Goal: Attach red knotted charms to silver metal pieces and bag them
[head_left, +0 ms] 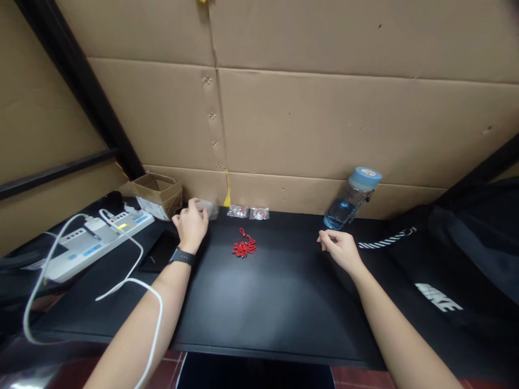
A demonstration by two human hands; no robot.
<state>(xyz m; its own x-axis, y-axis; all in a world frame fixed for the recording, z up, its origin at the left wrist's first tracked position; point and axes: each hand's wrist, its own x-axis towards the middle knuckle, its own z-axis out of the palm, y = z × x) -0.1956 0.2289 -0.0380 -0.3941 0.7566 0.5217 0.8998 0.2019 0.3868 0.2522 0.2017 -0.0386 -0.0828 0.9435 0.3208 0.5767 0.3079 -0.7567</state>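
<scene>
Toward the back left of the black table, my left hand (192,222) reaches palm down, thumb and fingers apart. Its fingers are right by a blurred clear plastic bag (209,208); whether they touch it is hard to see. My right hand (339,249) hovers at the right, its fingertips pressed together, and anything between them is too small to make out. A tangle of red cord (244,247) with a loop lies between the hands. Behind it, two small clear packets (238,211) with round silvery items sit side by side near the cardboard wall.
A blue-lidded water bottle (349,200) stands just behind my right hand. At left are an open cardboard box (158,193), a white power strip (95,246) with cables, and a dark flat object (157,254). A black bag (430,265) and striped strap (383,242) lie right.
</scene>
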